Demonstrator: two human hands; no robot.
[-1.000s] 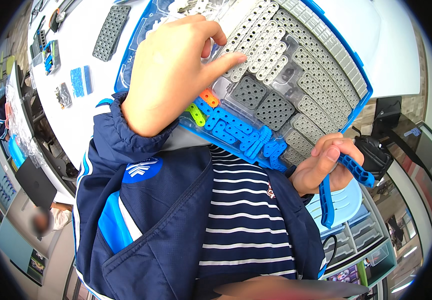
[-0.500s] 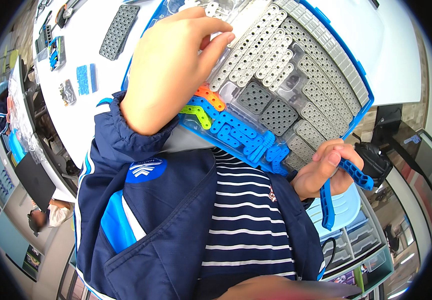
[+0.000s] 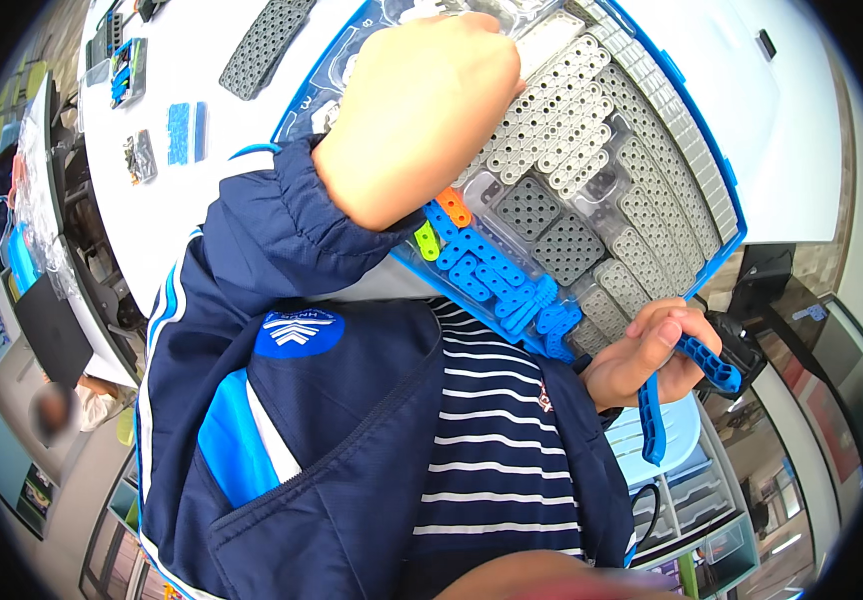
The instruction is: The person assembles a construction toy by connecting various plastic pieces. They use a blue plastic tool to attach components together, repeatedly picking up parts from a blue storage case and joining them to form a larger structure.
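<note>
My left hand is above the far left part of a blue-rimmed parts tray, fingers curled down. The back of the hand hides the fingertips and anything in them. Pale grey perforated building beams lie beside it. Closed at the tray's near right corner, my right hand grips blue curved building beams; two ends stick out, and my fingers hide whether they join. In the tray's near part are small blue connector pieces, an orange piece, a green piece and dark grey square plates.
On the white table to the left lie a long dark grey perforated plate, blue flat pieces, a small bag of parts and a small box of parts. A light blue chair stands at the lower right.
My left hand has moved right and farther into the tray, its fingers turning from a visible near-pinch to curled downward. My right hand still grips the blue beams, almost unmoved.
</note>
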